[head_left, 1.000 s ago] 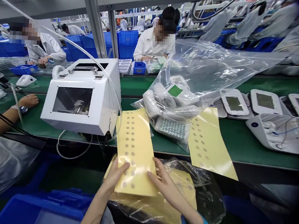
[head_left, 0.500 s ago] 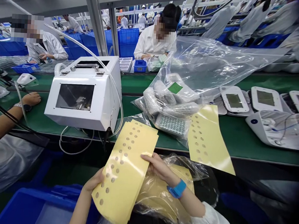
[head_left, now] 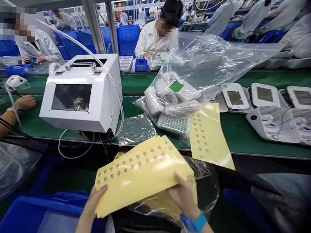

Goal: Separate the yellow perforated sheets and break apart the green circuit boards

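Both my hands hold a stack of yellow punched sheets (head_left: 141, 172) low in front of me, lying nearly sideways. My left hand (head_left: 95, 199) grips the stack's lower left corner, thumb on top. My right hand (head_left: 183, 194), with a blue wristband, pinches the right edge. Beneath the stack sits a clear plastic bag (head_left: 206, 185) holding more yellow sheets. Another yellow punched sheet (head_left: 209, 138) hangs over the edge of the green conveyor (head_left: 250, 137).
A white box machine (head_left: 82, 93) with hoses stands on the belt at left. A big clear bag of grey parts (head_left: 178, 100) lies mid-belt, white monitor devices (head_left: 263, 95) at right. A blue bin (head_left: 39, 216) sits lower left. Another person's arm (head_left: 3, 123) rests at left; workers sit opposite.
The stack has swung from upright to nearly sideways, its top end dropping to the right. My right hand moved down to the right edge; my left stayed at the lower corner.
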`<state>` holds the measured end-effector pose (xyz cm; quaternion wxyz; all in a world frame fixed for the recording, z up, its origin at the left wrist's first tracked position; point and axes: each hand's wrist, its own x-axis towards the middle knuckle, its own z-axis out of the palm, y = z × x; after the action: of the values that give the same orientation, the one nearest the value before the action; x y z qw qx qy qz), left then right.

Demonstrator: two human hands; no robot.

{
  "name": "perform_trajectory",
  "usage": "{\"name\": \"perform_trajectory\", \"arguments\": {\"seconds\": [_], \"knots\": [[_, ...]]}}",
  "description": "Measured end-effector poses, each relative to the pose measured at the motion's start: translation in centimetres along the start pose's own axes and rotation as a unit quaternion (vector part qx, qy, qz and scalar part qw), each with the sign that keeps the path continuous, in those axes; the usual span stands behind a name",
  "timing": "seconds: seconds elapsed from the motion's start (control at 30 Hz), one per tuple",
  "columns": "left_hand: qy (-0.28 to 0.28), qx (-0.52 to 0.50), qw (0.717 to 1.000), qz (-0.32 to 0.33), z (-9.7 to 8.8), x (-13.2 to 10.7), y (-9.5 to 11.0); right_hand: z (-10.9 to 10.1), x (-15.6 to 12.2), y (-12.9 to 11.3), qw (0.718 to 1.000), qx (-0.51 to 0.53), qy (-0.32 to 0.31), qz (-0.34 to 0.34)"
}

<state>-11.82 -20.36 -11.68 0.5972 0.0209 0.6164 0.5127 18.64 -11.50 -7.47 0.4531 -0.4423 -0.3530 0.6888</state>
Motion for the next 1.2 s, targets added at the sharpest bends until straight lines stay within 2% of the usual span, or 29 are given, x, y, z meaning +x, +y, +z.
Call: {"name": "perform_trajectory", "arguments": {"seconds": [0.07,0.13,0.23,0.3,0.37,0.47,0.53,0.63,0.7,0.8,0.87,0.93,1.03,1.1,1.13,1.2], "knots": [[-0.015,0.025,1.0,-0.01,-0.6,0.2,0.9,-3.0,0.4,-1.4,1.0,-0.012,-0.024,0.012],[-0.038,0.061,0.997,-0.012,-1.0,0.5,1.6,-5.0,0.8,-2.8,0.995,-0.069,-0.068,0.037],[-0.07,0.122,0.99,0.005,-0.4,0.5,2.9,-5.4,1.1,-4.0,0.984,-0.12,-0.091,0.099],[-0.084,0.16,0.983,0.038,0.4,0.3,4.0,-4.9,0.7,-4.3,0.986,-0.115,-0.053,0.105],[-0.082,0.195,0.973,0.095,1.0,0.1,5.0,-4.9,0.0,-4.7,0.992,-0.112,0.001,0.064],[-0.072,0.232,0.952,0.188,1.5,-0.2,6.0,-6.3,-1.6,-5.6,0.986,-0.149,0.08,-0.009],[-0.093,0.247,0.94,0.217,1.8,0.0,6.0,-7.6,-2.4,-6.0,0.979,-0.172,0.108,-0.034],[-0.134,0.266,0.933,0.202,2.7,0.7,4.8,-8.7,-2.5,-5.5,0.978,-0.199,0.059,-0.008],[-0.132,0.271,0.935,0.188,3.3,1.2,3.9,-8.7,-2.0,-4.8,0.976,-0.213,0.025,0.031],[-0.118,0.274,0.939,0.171,3.7,1.3,3.2,-8.3,-1.6,-4.6,0.972,-0.228,0.026,0.045],[-0.115,0.275,0.941,0.159,3.7,0.6,3.7,-8.3,-2.0,-5.6,0.966,-0.256,0.021,0.015],[-0.117,0.279,0.938,0.167,3.7,-0.4,4.6,-8.3,-2.7,-7.2,0.959,-0.279,-0.018,-0.039],[-0.185,0.323,0.899,0.232,4.3,-1.4,5.9,-8.8,-3.0,-8.7,0.948,-0.289,-0.077,-0.112],[-0.229,0.345,0.871,0.265,4.8,-1.1,5.9,-9.1,-2.6,-8.3,0.946,-0.31,-0.044,-0.08],[-0.225,0.346,0.872,0.263,5.0,-0.7,5.6,-9.2,-2.2,-7.7,0.945,-0.323,-0.007,-0.042],[-0.175,0.341,0.897,0.22,5.0,0.3,4.6,-9.3,-1.6,-6.6,0.942,-0.332,0.044,0.03]]}}
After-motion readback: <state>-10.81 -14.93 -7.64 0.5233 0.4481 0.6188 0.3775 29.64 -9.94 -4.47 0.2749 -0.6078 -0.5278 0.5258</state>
